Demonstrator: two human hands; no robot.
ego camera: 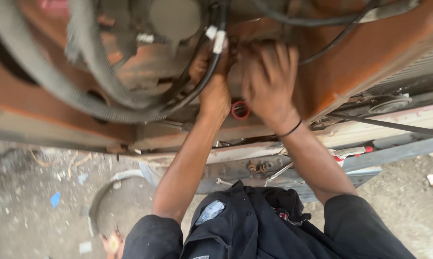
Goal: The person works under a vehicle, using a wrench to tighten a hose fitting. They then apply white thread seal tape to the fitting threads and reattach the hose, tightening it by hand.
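Both hands press side by side into the rusty engine bay, left hand [215, 93] gripping the black hose bundle [204, 79], right hand [269, 79] spread flat just beside a red ring [240, 110] below them.

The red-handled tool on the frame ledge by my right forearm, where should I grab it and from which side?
Judging by its pose, take the red-handled tool by its red grip end, coming from the right and above. It lies roughly flat along the ledge, and your right forearm blocks its left end.
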